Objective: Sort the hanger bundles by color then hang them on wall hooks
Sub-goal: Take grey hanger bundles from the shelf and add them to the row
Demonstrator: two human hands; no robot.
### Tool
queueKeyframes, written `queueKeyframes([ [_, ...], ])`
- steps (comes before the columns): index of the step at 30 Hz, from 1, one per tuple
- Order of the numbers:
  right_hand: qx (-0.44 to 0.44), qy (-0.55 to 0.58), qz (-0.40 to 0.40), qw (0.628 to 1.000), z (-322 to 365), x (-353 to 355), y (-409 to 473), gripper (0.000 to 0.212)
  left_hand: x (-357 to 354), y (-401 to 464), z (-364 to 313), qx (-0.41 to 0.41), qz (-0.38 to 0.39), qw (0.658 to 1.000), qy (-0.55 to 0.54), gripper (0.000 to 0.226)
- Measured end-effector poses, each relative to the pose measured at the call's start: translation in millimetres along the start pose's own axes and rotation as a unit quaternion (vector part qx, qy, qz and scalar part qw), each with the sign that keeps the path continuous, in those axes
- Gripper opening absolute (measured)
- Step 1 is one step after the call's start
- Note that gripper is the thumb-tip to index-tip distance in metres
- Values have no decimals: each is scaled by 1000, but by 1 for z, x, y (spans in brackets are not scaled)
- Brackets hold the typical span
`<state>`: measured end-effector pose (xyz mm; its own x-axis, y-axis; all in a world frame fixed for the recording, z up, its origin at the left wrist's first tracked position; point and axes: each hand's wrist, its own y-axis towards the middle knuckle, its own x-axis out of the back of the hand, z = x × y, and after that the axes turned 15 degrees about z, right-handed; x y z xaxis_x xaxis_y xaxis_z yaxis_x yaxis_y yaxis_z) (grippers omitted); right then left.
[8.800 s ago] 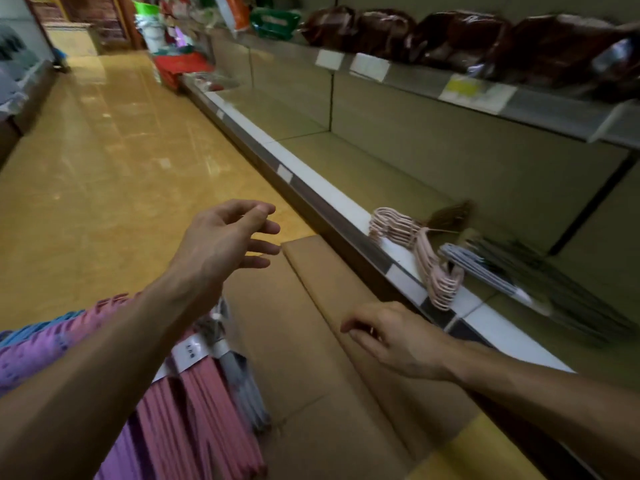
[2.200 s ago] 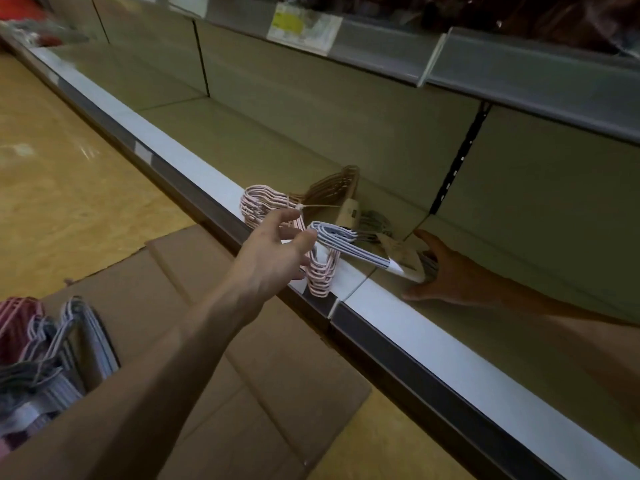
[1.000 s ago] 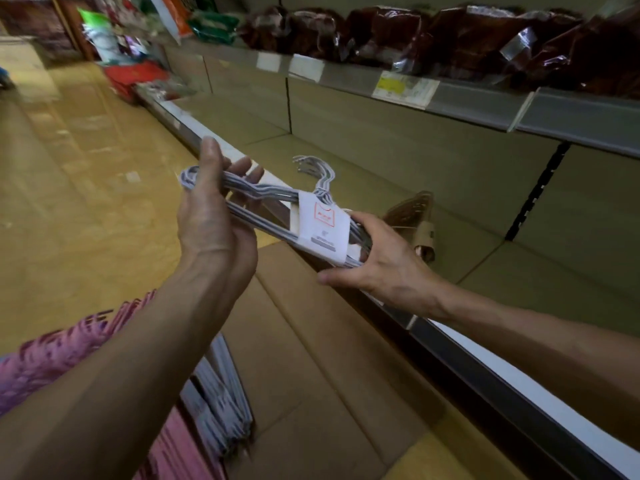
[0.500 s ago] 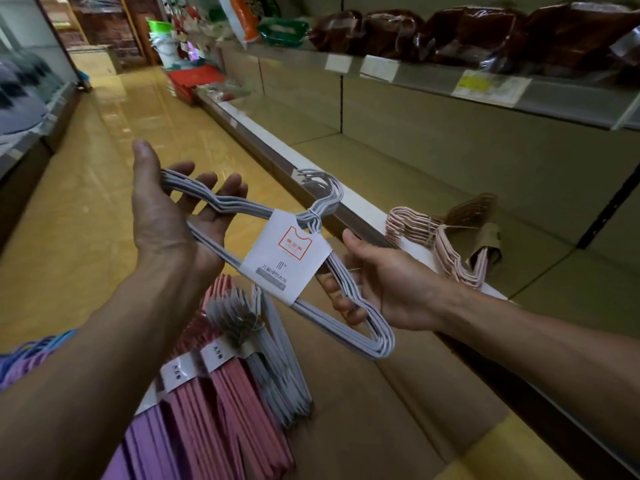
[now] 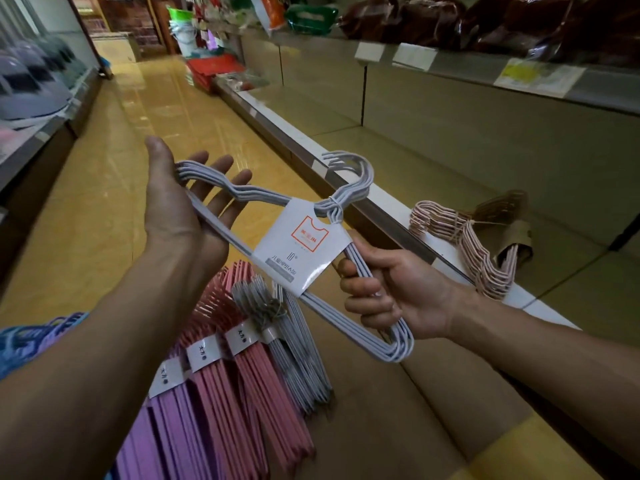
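Gripping one shoulder of the white wire hanger bundle point(image 5: 304, 271) with its paper label, the right hand point(image 5: 398, 296) is holding it up over the flat brown cardboard point(image 5: 398, 427) on the floor. The left hand point(image 5: 180, 209) is lying flat and released beneath the bundle's far end, fingers straight. Below these grips pink, purple and grey hanger bundles point(image 5: 242, 375) are lying; right of them, a pale pink wire hanger bundle point(image 5: 467, 244) is resting on the shelf edge point(image 5: 381, 202).
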<state>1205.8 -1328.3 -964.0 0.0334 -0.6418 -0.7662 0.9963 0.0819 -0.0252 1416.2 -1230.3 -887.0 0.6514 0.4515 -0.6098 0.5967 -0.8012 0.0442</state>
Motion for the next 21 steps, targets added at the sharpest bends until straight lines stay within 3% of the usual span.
queueKeyframes([
  [7,76,-99,-148,981,5,7,-9,34,19,3,-1,25,-33,992,120,59],
  [14,83,-135,-206,966,-6,30,-18,26,16,-1,5,36,-12,989,143,45],
  [21,50,-183,-231,954,-22,45,-3,18,15,-5,10,34,31,959,280,27],
])
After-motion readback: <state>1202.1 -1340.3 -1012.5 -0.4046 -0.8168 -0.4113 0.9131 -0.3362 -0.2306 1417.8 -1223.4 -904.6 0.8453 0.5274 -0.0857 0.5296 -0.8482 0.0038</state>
